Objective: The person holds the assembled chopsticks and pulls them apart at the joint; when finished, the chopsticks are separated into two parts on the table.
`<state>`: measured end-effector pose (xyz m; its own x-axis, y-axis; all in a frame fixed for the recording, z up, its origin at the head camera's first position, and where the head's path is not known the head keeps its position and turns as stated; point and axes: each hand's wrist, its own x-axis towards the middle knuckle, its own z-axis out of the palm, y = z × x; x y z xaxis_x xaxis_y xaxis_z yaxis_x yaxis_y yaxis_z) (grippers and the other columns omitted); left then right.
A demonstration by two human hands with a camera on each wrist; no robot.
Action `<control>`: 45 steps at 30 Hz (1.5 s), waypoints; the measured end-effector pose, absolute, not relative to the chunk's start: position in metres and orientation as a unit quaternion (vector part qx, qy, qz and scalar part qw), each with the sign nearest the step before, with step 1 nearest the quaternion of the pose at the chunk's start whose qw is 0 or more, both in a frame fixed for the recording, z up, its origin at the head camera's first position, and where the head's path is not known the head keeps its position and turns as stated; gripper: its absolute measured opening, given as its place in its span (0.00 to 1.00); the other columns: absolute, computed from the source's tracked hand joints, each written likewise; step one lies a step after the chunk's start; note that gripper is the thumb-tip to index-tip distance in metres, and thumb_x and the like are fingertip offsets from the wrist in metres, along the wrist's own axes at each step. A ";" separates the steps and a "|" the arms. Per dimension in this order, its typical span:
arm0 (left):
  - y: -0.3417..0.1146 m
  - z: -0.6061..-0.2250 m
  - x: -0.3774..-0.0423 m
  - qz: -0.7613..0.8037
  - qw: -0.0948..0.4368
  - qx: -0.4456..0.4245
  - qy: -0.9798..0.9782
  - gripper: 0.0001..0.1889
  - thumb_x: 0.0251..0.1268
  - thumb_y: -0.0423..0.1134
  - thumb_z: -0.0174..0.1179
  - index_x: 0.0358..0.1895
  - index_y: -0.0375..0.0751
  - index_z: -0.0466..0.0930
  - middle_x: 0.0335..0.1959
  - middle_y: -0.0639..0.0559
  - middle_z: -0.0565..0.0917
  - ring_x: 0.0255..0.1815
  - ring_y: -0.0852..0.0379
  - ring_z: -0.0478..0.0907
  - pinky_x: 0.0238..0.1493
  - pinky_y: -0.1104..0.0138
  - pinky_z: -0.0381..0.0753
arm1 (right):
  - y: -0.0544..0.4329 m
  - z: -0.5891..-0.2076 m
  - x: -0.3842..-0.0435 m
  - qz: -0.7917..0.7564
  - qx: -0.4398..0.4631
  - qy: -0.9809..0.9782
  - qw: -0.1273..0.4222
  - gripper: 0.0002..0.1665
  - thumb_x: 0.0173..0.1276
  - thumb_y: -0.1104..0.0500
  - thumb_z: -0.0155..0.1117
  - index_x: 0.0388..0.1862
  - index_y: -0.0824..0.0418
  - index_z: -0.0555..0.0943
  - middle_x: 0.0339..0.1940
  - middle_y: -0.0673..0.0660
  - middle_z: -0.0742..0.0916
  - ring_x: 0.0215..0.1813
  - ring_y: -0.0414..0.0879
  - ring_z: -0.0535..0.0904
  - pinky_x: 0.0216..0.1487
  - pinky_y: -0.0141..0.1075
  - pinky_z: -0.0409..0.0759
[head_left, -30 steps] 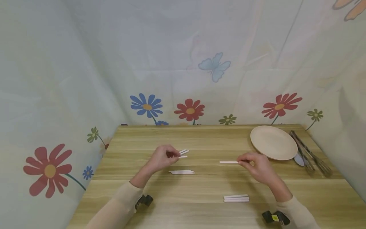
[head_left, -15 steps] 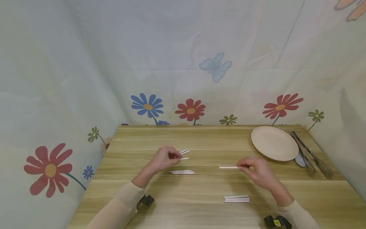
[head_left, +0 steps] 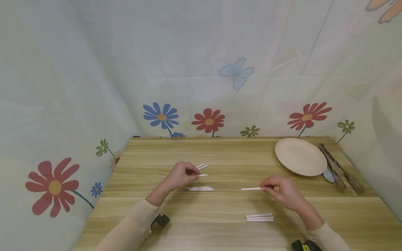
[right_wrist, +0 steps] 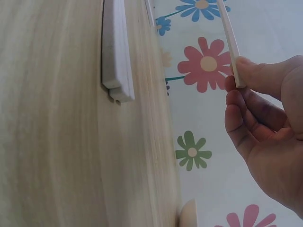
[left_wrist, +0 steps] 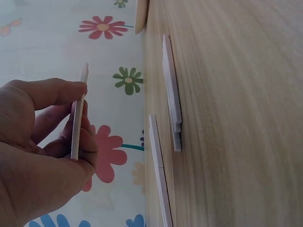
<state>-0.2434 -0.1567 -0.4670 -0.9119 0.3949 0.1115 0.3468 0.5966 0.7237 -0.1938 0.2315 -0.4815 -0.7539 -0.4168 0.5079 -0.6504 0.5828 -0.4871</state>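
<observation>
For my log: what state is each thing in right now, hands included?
Left hand, pinching a white stick
Right hand, pinching another white stick
Near sticks, lying bunched
Middle sticks, lying bunched
Far sticks, lying partly behind left hand
Plate, lying face up
Utensils, lying beside plate

My left arm (head_left: 128, 226) slanted forward and inward, its pale sleeve (head_left: 141, 213) ending short of the bare left wrist (head_left: 154, 198). My left hand (head_left: 181, 175) pointed toward the right, thumb and fingertips meeting in a pinch, the remaining fingers curled in. Across from it, my right arm (head_left: 331, 238) angled inward too. My right hand (head_left: 284, 193) pointed left, thumb (right_wrist: 265, 78) pinching, the lower fingers (right_wrist: 242, 124) curled toward the palm (right_wrist: 279, 170). The hands stood well apart.
</observation>
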 end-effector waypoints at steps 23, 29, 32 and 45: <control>-0.156 -0.480 -0.246 0.396 0.053 0.207 0.893 0.02 0.57 0.31 0.68 0.34 0.40 0.88 0.28 0.55 0.83 0.27 0.61 0.73 0.29 0.71 0.73 | 0.234 -0.488 -0.188 0.342 0.329 -0.870 0.137 0.11 0.52 0.66 0.76 0.29 0.49 0.87 0.30 0.42 0.86 0.33 0.33 0.80 0.32 0.30 0.78; -0.156 -0.484 -0.247 0.393 0.058 0.200 0.895 0.02 0.56 0.32 0.68 0.33 0.41 0.88 0.27 0.56 0.83 0.28 0.62 0.74 0.29 0.71 0.74 | 0.235 -0.488 -0.187 0.339 0.338 -0.868 0.135 0.12 0.50 0.67 0.76 0.29 0.49 0.87 0.30 0.42 0.86 0.33 0.33 0.80 0.31 0.29 0.77; -0.156 -0.486 -0.247 0.391 0.056 0.203 0.896 0.02 0.55 0.31 0.69 0.32 0.41 0.88 0.27 0.56 0.83 0.28 0.62 0.74 0.29 0.72 0.74 | 0.235 -0.488 -0.187 0.340 0.343 -0.866 0.128 0.12 0.51 0.67 0.76 0.29 0.49 0.87 0.30 0.42 0.86 0.33 0.33 0.80 0.32 0.28 0.77; -0.158 -0.491 -0.251 0.389 0.065 0.212 0.894 0.02 0.55 0.31 0.69 0.32 0.42 0.88 0.28 0.56 0.85 0.29 0.63 0.76 0.31 0.72 0.76 | 0.238 -0.492 -0.188 0.325 0.372 -0.862 0.109 0.12 0.52 0.67 0.75 0.29 0.50 0.87 0.30 0.44 0.86 0.33 0.33 0.79 0.31 0.28 0.76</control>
